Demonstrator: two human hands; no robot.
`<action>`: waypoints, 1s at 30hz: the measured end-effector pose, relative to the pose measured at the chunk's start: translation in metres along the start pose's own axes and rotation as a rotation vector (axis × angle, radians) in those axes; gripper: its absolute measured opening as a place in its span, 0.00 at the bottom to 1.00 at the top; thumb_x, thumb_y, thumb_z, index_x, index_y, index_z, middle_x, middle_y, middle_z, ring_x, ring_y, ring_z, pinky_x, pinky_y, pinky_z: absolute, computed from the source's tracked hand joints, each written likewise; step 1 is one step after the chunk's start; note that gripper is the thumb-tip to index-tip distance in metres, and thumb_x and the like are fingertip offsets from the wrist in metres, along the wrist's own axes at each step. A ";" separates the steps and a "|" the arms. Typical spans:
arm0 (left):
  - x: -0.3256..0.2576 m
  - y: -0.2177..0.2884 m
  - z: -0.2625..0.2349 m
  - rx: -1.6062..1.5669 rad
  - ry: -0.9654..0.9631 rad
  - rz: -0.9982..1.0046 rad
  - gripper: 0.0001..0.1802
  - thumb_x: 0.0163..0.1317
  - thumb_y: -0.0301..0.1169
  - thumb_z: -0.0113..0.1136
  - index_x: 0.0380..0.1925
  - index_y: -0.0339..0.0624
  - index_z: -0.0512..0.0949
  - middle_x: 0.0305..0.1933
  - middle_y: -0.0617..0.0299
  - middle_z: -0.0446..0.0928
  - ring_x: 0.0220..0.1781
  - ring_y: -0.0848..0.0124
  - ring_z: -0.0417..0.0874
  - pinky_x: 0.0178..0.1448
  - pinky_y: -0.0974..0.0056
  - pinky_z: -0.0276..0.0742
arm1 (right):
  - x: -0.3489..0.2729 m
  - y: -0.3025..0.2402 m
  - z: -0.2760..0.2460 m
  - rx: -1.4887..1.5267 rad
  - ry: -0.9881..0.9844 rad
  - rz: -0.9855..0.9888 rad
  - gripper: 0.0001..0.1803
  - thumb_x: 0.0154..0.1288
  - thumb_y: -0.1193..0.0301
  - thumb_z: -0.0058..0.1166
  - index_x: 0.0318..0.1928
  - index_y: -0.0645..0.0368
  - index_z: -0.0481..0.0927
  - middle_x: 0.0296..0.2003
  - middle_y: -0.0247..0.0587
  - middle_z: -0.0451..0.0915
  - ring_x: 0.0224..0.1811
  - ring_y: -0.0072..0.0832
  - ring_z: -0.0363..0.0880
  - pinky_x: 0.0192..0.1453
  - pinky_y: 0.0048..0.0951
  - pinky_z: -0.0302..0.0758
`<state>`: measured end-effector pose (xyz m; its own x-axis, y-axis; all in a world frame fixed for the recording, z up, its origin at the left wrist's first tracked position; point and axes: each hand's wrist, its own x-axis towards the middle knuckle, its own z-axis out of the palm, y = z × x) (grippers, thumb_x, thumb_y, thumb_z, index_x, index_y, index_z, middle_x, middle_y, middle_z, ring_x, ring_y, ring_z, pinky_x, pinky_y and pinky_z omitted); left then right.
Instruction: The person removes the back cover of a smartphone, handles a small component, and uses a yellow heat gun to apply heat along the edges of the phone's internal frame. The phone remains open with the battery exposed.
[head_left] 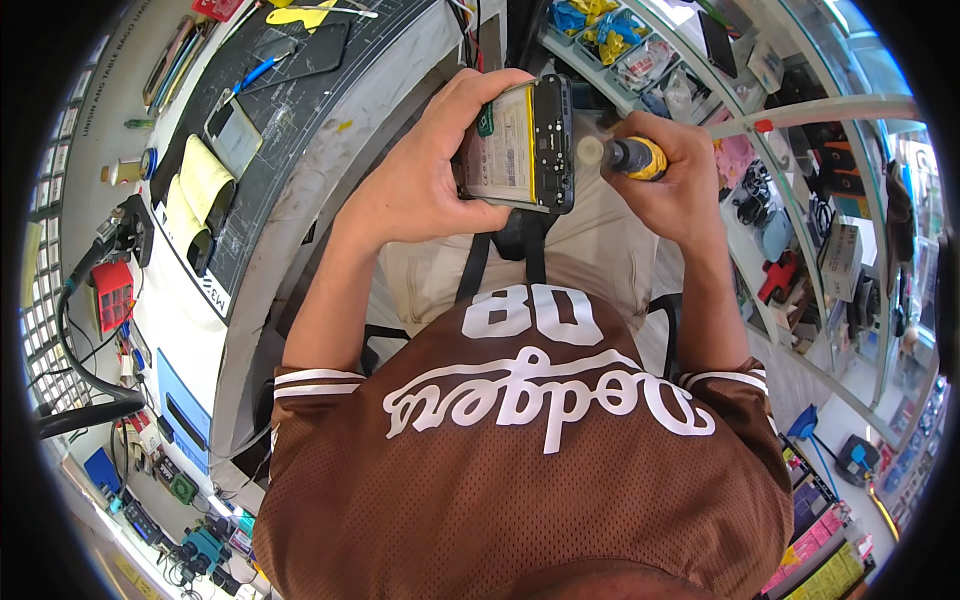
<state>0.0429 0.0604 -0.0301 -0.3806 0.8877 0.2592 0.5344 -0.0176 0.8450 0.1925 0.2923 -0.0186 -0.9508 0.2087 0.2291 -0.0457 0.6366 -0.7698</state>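
An opened smartphone (pixel 553 165) is in my left hand (pixel 405 185), held above my lap with thumb and fingers on its edges. Its back is off, so a silver battery (pixel 500 160) with a yellow edge strip shows beside the black inner cover with its small screw holes. My right hand (pixel 685 175) is wrapped round a black and yellow handled tool (pixel 632 157) with a round pale tip. That tip points toward the phone and stands just apart from its right edge. The exact kind of tool is unclear.
To the left is a workbench with a dark work mat (pixel 290 120), a blue-handled tool (pixel 262 72), yellow sticky sheets (pixel 200 180) and a red box (pixel 113 295). Glass shelving (pixel 815 110) with bins of small parts (pixel 600 40) stands to the right. The bench edge runs close to my left arm.
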 end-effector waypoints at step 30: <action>0.008 0.017 -0.001 0.163 0.003 0.119 0.49 0.37 0.31 0.75 0.67 0.56 0.73 0.53 0.61 0.76 0.56 0.54 0.75 0.66 0.52 0.66 | 0.014 0.013 -0.004 0.007 0.056 0.004 0.10 0.57 0.72 0.69 0.30 0.62 0.78 0.18 0.33 0.69 0.23 0.18 0.63 0.28 0.26 0.66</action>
<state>0.0486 0.0668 -0.0135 -0.3091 0.8825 0.3545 0.6907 -0.0480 0.7216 0.1797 0.3066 -0.0224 -0.9323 0.2525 0.2591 -0.0446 0.6304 -0.7750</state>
